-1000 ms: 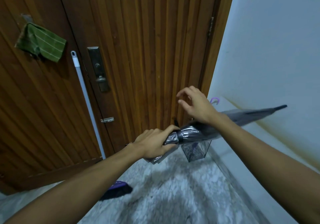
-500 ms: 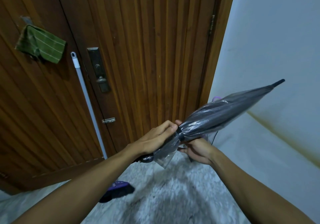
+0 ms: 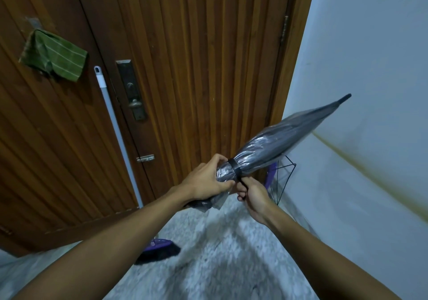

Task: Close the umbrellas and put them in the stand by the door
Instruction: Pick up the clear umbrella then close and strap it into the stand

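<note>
A folded transparent grey umbrella point(image 3: 282, 137) points up and to the right, its black tip near the wall. My left hand point(image 3: 206, 181) grips the bunched canopy near its lower end. A black strap point(image 3: 234, 168) wraps around the canopy, and my right hand point(image 3: 252, 192) pinches the strap's end just beneath. The umbrella's handle is hidden under my left wrist. Behind the umbrella, a black wire stand point(image 3: 286, 179) sits in the corner by the door, with a purple umbrella point(image 3: 271, 174) in it.
The brown wooden door point(image 3: 196, 68) fills the view ahead, with a lock plate point(image 3: 130, 88). A broom pole point(image 3: 115, 132) leans on it, its purple brush head point(image 3: 159, 250) on the marble floor. A green cloth point(image 3: 53, 56) hangs at left. A white wall point(image 3: 370, 68) runs on the right.
My right hand came off the top of the umbrella, went under it and now pinches the strap. The umbrella's tip swung upward. The strap now circles the canopy.
</note>
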